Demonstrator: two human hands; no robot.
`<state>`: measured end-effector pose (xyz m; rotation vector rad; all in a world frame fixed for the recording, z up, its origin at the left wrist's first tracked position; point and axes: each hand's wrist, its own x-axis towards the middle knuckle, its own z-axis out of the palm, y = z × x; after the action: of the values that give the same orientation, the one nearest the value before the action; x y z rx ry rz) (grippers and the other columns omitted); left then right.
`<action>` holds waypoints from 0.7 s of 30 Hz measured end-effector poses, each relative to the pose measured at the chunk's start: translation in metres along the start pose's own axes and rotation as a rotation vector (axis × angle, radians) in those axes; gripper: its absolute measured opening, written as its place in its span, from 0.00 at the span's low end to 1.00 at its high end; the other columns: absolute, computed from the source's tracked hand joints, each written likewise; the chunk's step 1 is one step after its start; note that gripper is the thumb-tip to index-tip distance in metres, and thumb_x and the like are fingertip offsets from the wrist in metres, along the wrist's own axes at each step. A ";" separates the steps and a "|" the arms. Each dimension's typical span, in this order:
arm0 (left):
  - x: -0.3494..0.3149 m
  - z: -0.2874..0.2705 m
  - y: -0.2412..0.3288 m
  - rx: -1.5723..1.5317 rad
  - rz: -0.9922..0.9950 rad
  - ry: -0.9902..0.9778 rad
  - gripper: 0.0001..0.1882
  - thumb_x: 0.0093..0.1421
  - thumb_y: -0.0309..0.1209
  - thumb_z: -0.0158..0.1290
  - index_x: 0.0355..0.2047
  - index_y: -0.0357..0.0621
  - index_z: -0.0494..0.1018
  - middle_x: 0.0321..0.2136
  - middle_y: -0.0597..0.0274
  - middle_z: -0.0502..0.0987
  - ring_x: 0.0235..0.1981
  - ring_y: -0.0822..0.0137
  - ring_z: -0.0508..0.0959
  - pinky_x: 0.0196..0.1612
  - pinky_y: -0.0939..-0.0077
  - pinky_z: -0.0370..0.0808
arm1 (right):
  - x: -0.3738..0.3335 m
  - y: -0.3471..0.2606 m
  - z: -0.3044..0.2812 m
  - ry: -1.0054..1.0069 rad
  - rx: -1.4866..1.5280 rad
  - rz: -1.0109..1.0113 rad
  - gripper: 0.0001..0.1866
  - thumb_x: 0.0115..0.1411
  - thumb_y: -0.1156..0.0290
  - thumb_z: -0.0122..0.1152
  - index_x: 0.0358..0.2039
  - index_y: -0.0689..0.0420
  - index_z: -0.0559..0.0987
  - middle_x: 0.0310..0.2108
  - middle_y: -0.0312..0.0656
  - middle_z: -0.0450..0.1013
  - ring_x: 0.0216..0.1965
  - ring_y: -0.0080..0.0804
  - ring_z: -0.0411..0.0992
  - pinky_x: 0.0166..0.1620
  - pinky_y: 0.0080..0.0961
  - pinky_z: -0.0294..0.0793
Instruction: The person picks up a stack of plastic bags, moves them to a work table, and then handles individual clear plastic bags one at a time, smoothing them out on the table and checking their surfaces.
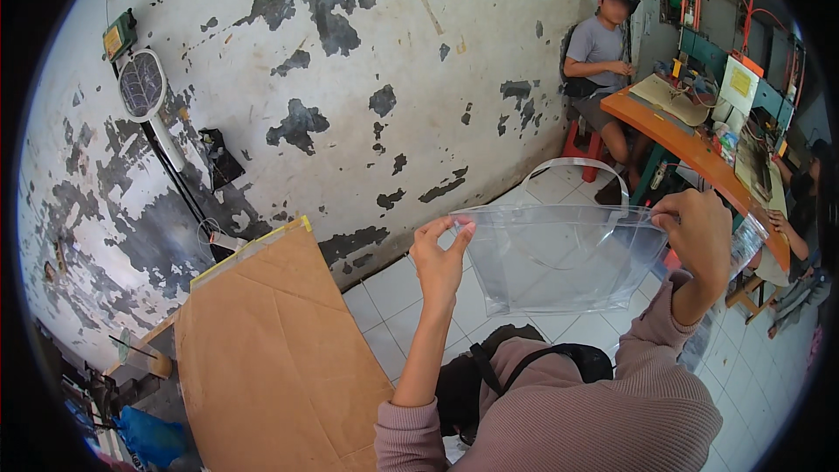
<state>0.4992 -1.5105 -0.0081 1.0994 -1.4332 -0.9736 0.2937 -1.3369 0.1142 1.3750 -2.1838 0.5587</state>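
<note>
A peeling white wall (489, 61) is running along the far side of the room, meeting a floor of pale tiles (393, 290). A racket (144, 87) is hanging there, probably to keep it off the work space. A sheet of brown cardboard (271, 358) is lying at the person's left, perhaps covering a surface for cleaner work.

In front of the body, above the tiles, a clear plastic bag (559, 284) is hanging from both hands. The left hand (440, 258) is pinching its upper left corner between thumb and fingers; the right hand (702, 232) is pinching near the upper right corner, fingers bent inward. The hands are standing well apart, seemingly to keep the rim stretched, since such soft film would likely be folding otherwise. One handle (572, 161) is arching above the rim, apparently stiff enough to stand unaided.

Beyond, a co-worker (596, 48) is sitting on a red stool (572, 142) beside an orange table (651, 120), presumably keeping its top within reach.
</note>
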 end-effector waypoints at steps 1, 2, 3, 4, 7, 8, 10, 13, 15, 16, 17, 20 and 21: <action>0.000 0.000 0.000 -0.008 -0.012 -0.008 0.11 0.45 0.37 0.58 0.30 0.50 0.75 0.39 0.61 0.67 0.46 0.61 0.62 0.48 0.64 0.58 | 0.000 0.000 0.000 -0.009 0.012 0.007 0.04 0.37 0.72 0.61 0.18 0.53 0.79 0.17 0.42 0.72 0.22 0.39 0.70 0.26 0.31 0.67; 0.000 0.000 0.000 -0.007 -0.013 -0.007 0.11 0.45 0.37 0.58 0.30 0.50 0.75 0.39 0.61 0.67 0.46 0.61 0.62 0.48 0.64 0.58 | 0.000 0.000 0.000 -0.009 0.012 0.006 0.04 0.37 0.72 0.61 0.18 0.53 0.79 0.17 0.42 0.72 0.22 0.39 0.70 0.26 0.31 0.67; 0.000 0.000 -0.001 -0.006 -0.010 -0.006 0.11 0.45 0.37 0.58 0.30 0.50 0.75 0.39 0.61 0.67 0.46 0.60 0.62 0.49 0.64 0.58 | 0.000 -0.001 -0.001 -0.012 0.021 0.015 0.04 0.37 0.72 0.61 0.18 0.53 0.79 0.17 0.42 0.72 0.22 0.39 0.70 0.26 0.31 0.67; 0.001 0.000 -0.002 -0.005 -0.007 -0.005 0.11 0.45 0.37 0.58 0.30 0.50 0.75 0.39 0.61 0.67 0.46 0.60 0.62 0.49 0.64 0.57 | 0.000 -0.002 -0.001 -0.014 0.030 0.025 0.04 0.37 0.72 0.61 0.18 0.53 0.79 0.17 0.42 0.72 0.22 0.39 0.70 0.26 0.31 0.67; 0.002 0.000 -0.006 0.027 -0.005 -0.002 0.11 0.46 0.38 0.58 0.31 0.51 0.75 0.38 0.62 0.67 0.46 0.61 0.62 0.48 0.64 0.58 | 0.000 -0.003 -0.001 0.004 0.021 0.008 0.04 0.37 0.71 0.60 0.19 0.53 0.79 0.17 0.42 0.72 0.22 0.39 0.70 0.26 0.31 0.67; 0.002 0.001 -0.006 0.026 -0.004 -0.002 0.11 0.46 0.38 0.58 0.31 0.51 0.75 0.38 0.62 0.67 0.46 0.61 0.62 0.48 0.64 0.58 | 0.001 -0.002 -0.001 0.005 0.021 0.009 0.04 0.37 0.71 0.60 0.19 0.53 0.79 0.17 0.42 0.72 0.22 0.39 0.70 0.26 0.31 0.67; 0.002 0.003 -0.007 0.059 0.007 -0.027 0.10 0.48 0.38 0.56 0.31 0.52 0.75 0.38 0.62 0.67 0.44 0.62 0.62 0.46 0.66 0.59 | 0.002 -0.002 0.000 -0.028 0.054 0.040 0.04 0.38 0.71 0.60 0.18 0.53 0.79 0.17 0.41 0.72 0.23 0.39 0.70 0.27 0.31 0.67; 0.001 0.005 -0.012 -0.031 -0.032 0.004 0.09 0.51 0.37 0.53 0.32 0.50 0.75 0.38 0.63 0.68 0.41 0.64 0.63 0.44 0.69 0.60 | 0.001 -0.003 0.000 -0.032 0.062 0.034 0.04 0.38 0.71 0.60 0.18 0.53 0.79 0.18 0.41 0.72 0.23 0.39 0.70 0.28 0.31 0.67; 0.004 0.006 -0.024 -0.052 -0.020 0.014 0.09 0.52 0.37 0.52 0.32 0.50 0.75 0.38 0.64 0.68 0.40 0.65 0.62 0.44 0.70 0.60 | 0.001 -0.006 -0.001 -0.023 0.065 0.027 0.04 0.38 0.71 0.60 0.19 0.53 0.79 0.18 0.41 0.72 0.23 0.39 0.70 0.28 0.31 0.67; 0.005 0.005 -0.027 -0.076 -0.009 0.023 0.09 0.52 0.37 0.52 0.33 0.49 0.75 0.39 0.64 0.68 0.39 0.65 0.62 0.43 0.72 0.60 | 0.001 -0.007 -0.002 -0.014 0.066 0.019 0.04 0.38 0.70 0.60 0.19 0.53 0.79 0.19 0.41 0.72 0.23 0.40 0.70 0.28 0.32 0.67; 0.004 0.005 -0.024 -0.075 -0.008 0.020 0.09 0.52 0.37 0.52 0.33 0.49 0.75 0.39 0.64 0.68 0.39 0.65 0.62 0.43 0.72 0.60 | 0.001 -0.006 -0.001 -0.014 0.065 0.022 0.04 0.38 0.70 0.60 0.19 0.53 0.79 0.19 0.41 0.72 0.23 0.40 0.70 0.28 0.32 0.67; 0.004 0.003 -0.018 -0.064 -0.035 -0.023 0.11 0.52 0.37 0.52 0.33 0.47 0.75 0.39 0.65 0.68 0.39 0.65 0.62 0.43 0.72 0.60 | 0.002 -0.004 0.000 -0.011 0.046 0.019 0.04 0.39 0.70 0.60 0.20 0.53 0.79 0.19 0.42 0.72 0.24 0.40 0.70 0.28 0.32 0.67; 0.004 0.003 -0.020 -0.048 -0.028 -0.015 0.11 0.52 0.37 0.52 0.33 0.47 0.75 0.40 0.64 0.68 0.40 0.65 0.62 0.43 0.72 0.60 | 0.002 -0.004 0.001 -0.003 0.045 0.022 0.04 0.39 0.70 0.59 0.20 0.53 0.79 0.19 0.42 0.72 0.24 0.40 0.70 0.28 0.32 0.67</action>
<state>0.4987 -1.5197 -0.0262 1.0815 -1.4029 -1.0334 0.2966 -1.3402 0.1152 1.3775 -2.2039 0.6180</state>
